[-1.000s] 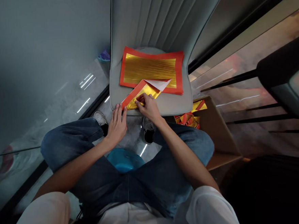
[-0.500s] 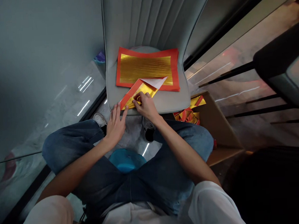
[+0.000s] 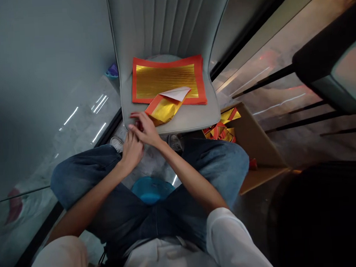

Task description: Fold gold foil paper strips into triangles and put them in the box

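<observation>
**Item 1:** left hand [image 3: 132, 151], low over the front edge of the seat, fingers upright and close together. **Item 2:** right hand [image 3: 147, 129], crossed in from the far side, fingers drawn together and pointing across to the left hand's fingertips. The fingertips of both hands meet in a tight cluster; whether they pinch something small there cannot be told (a reddish speck shows between them, too small to name).

**Item 3:** folded gold-foil paper [image 3: 164, 110] with an orange-red border and a white flap [image 3: 177, 94], lying loose on the seat just beside the right hand, neither hand on it. **Item 4:** stack of gold-foil sheets [image 3: 165, 81], also orange-red bordered, flat on the grey upholstered chair [image 3: 164, 28], its near edge touching the folded paper.

**Nearby:** cardboard box [image 3: 258, 144] to the right of the chair, holding folded gold pieces [image 3: 222, 130]; blue plastic basin [image 3: 151, 190] on the floor between the knees of the person's blue jeans [image 3: 80, 177].

**Risks (judged):** the folded paper has no weight on it, so its flap could spring open and lose the crease. A knock from a wrist could also send it over the seat's front edge — slick foil would slide easily — or nudge the stack out of square.
</observation>
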Demonstrator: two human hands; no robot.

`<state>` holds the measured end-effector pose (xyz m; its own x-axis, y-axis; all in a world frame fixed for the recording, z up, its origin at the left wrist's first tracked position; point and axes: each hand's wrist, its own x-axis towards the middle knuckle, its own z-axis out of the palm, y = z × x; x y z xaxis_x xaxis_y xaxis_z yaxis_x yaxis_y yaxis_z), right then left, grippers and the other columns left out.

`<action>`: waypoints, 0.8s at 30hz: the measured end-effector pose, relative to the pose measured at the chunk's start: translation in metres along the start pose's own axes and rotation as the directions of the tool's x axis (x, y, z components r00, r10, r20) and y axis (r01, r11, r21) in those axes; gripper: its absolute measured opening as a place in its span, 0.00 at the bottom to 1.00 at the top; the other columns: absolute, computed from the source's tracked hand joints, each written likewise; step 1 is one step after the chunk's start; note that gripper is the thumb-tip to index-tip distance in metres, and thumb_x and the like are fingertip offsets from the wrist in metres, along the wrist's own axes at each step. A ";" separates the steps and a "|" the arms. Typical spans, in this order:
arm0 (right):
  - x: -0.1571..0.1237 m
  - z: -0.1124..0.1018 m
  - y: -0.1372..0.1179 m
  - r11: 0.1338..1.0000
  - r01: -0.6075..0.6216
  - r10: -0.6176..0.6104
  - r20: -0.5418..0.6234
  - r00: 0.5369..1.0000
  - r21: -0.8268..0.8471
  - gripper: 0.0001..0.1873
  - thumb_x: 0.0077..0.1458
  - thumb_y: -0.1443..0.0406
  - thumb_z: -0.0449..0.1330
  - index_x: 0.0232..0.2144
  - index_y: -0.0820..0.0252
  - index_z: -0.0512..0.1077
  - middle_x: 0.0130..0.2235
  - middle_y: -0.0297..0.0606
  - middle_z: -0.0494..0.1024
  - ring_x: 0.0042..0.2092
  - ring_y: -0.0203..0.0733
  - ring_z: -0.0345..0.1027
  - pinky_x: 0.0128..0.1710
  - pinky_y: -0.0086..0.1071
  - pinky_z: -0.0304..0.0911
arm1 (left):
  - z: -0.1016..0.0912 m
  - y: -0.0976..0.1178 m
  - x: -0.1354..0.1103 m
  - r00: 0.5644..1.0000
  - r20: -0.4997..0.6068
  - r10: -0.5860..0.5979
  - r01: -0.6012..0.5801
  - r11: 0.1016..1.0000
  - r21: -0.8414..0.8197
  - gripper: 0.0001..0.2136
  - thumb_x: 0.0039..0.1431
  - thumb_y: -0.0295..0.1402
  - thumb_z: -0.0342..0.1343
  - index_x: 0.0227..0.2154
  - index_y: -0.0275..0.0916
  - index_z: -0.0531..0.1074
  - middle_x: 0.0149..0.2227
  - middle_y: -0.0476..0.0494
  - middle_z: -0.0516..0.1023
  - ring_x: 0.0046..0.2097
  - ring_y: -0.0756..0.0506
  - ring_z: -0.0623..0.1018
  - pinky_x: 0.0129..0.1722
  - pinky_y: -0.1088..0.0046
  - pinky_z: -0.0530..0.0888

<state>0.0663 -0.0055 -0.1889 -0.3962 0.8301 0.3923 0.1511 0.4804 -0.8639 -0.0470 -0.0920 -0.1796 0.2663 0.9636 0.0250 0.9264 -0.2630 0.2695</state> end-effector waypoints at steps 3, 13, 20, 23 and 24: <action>0.001 -0.018 0.025 0.965 -0.152 0.182 -0.128 0.975 0.216 0.34 0.68 0.34 0.52 0.58 0.52 0.69 0.57 0.50 0.77 0.59 0.52 0.75 0.62 0.49 0.73 | -0.007 0.002 -0.003 0.998 0.061 0.001 -0.005 0.998 0.064 0.38 0.67 0.25 0.55 0.78 0.30 0.50 0.80 0.25 0.48 0.80 0.28 0.51 0.76 0.45 0.59; -0.006 -0.085 0.025 0.897 -0.242 0.341 -0.228 0.912 0.371 0.36 0.61 0.28 0.54 0.46 0.50 0.73 0.50 0.42 0.81 0.52 0.48 0.78 0.58 0.46 0.75 | -0.001 0.006 -0.006 0.998 0.065 0.019 -0.027 0.992 0.124 0.44 0.66 0.25 0.58 0.80 0.36 0.43 0.81 0.26 0.38 0.81 0.26 0.44 0.76 0.40 0.57; -0.013 -0.052 0.012 0.819 -0.278 0.358 -0.067 0.931 0.502 0.36 0.52 0.29 0.65 0.44 0.49 0.75 0.49 0.39 0.82 0.55 0.49 0.77 0.60 0.45 0.73 | -0.022 0.006 0.003 0.999 0.020 0.033 -0.035 0.994 0.099 0.32 0.70 0.28 0.56 0.75 0.38 0.61 0.76 0.24 0.58 0.75 0.26 0.62 0.70 0.45 0.67; -0.009 -0.073 0.014 0.754 -0.327 0.434 -0.058 0.899 0.569 0.33 0.49 0.34 0.72 0.43 0.50 0.74 0.44 0.36 0.82 0.47 0.46 0.80 0.50 0.41 0.77 | -0.037 0.005 0.017 1.000 0.008 0.003 -0.003 0.998 0.065 0.22 0.73 0.33 0.55 0.66 0.39 0.73 0.67 0.25 0.69 0.67 0.28 0.71 0.63 0.49 0.73; -0.004 -0.087 0.013 0.770 -0.344 0.416 -0.014 0.909 0.537 0.32 0.48 0.38 0.74 0.43 0.51 0.75 0.44 0.37 0.82 0.46 0.45 0.80 0.48 0.40 0.77 | -0.041 0.005 0.024 1.000 -0.001 -0.016 0.016 0.998 0.057 0.18 0.73 0.35 0.55 0.62 0.40 0.76 0.64 0.26 0.71 0.64 0.28 0.73 0.62 0.50 0.74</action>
<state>0.1485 0.0221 -0.1744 -0.2846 0.9587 0.0015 -0.2337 -0.0679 -0.9699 -0.0470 -0.0686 -0.1381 0.2509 0.9678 0.0216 0.9443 -0.2496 0.2143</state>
